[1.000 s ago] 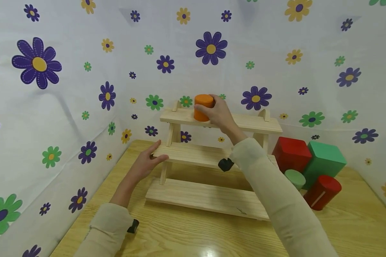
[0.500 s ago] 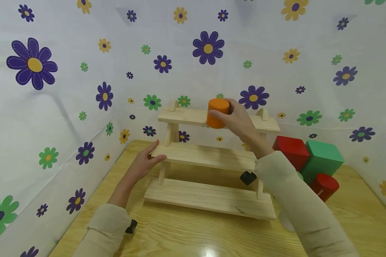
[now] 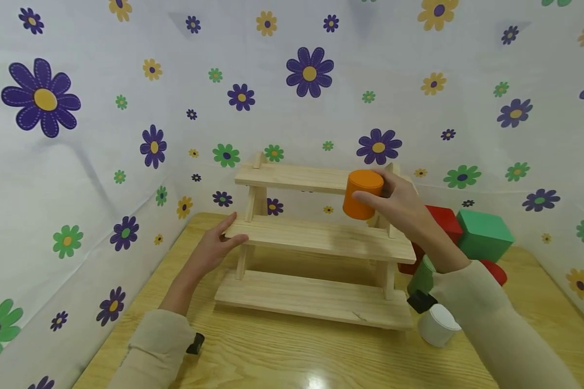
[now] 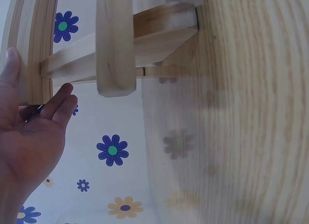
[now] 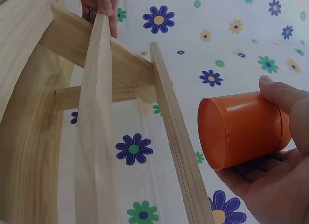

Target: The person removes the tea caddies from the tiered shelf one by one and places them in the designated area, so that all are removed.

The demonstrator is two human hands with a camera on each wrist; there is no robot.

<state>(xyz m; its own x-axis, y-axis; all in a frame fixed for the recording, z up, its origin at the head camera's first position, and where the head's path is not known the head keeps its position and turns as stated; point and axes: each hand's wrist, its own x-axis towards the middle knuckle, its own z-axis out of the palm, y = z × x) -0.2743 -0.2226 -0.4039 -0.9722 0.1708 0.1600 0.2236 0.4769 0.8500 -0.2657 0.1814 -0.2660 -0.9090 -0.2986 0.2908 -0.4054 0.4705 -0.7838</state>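
An orange cylinder [image 3: 360,197], lidded like a small canister, is gripped in my right hand [image 3: 401,208]. It is upright, in front of the top shelf's right part in the head view. The right wrist view shows the thumb on one side of the orange cylinder [image 5: 236,130] and the fingers of my right hand [image 5: 282,185] under it. A three-tier wooden display stand [image 3: 302,237] stands on the table. My left hand [image 3: 211,251] grips the left end of its middle shelf. In the left wrist view, my left hand [image 4: 31,147] has the thumb and fingers on either side of the board.
Right of the stand are a red block [image 3: 443,219], a green block [image 3: 484,235], a green cylinder [image 3: 422,276] and a red cylinder [image 3: 496,270], partly behind my right arm. A white cylinder [image 3: 437,327] stands near the stand's front right corner. A flowered cloth [image 3: 253,54] hangs behind.
My right hand has lifted the orange cylinder off the top shelf and carried it right and toward me. The white cylinder has come into full view. My left hand keeps its hold on the stand.
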